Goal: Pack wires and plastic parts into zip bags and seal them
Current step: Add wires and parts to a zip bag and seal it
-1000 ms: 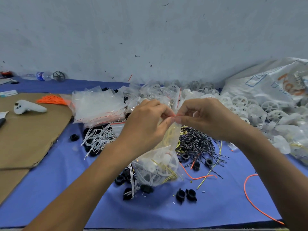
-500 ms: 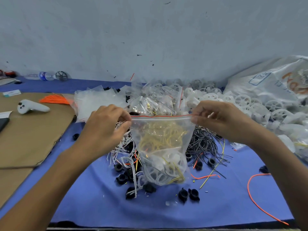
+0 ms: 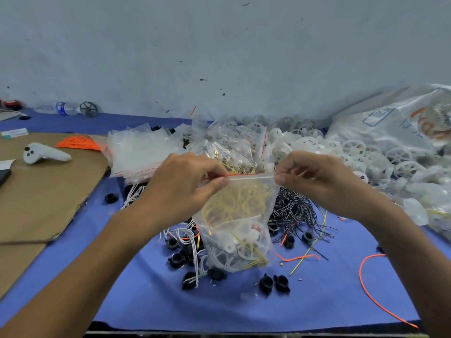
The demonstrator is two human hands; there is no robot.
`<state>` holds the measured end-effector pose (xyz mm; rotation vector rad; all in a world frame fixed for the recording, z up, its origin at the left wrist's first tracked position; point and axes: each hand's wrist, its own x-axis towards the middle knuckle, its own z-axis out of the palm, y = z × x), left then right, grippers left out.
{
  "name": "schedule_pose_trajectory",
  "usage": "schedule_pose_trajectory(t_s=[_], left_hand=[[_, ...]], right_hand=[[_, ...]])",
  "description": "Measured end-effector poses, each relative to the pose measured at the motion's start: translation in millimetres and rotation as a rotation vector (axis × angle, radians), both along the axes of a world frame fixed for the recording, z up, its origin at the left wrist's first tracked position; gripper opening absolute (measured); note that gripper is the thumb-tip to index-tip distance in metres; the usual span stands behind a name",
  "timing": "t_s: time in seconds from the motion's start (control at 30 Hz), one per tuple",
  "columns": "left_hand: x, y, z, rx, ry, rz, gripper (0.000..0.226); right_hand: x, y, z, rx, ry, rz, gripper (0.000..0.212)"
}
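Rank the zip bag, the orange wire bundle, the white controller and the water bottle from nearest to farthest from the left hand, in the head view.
1. zip bag: the left hand pinches its top edge.
2. orange wire bundle: to the left, a little farther back.
3. white controller: farther left, on the cardboard.
4. water bottle: far back left.

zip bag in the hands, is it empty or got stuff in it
Filled: yellow wires and white plastic parts show through the clear zip bag. The left hand and right hand pinch its top edge.
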<state>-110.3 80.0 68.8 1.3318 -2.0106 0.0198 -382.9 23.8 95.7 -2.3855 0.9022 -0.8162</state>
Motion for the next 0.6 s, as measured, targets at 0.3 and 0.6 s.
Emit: schedule_pose_trajectory(t_s=[0.3,0.6], left_hand=[[44,15,-25,0.118,0.083,0.105,0.015],[19,3,-46,0.186,0.398,-0.037,0.014]], right_hand=[[-6,-4,-12,0.050,-0.106,-0.025,0.013],[20,27,-103,0.377,0.043,-0.108,0.046]])
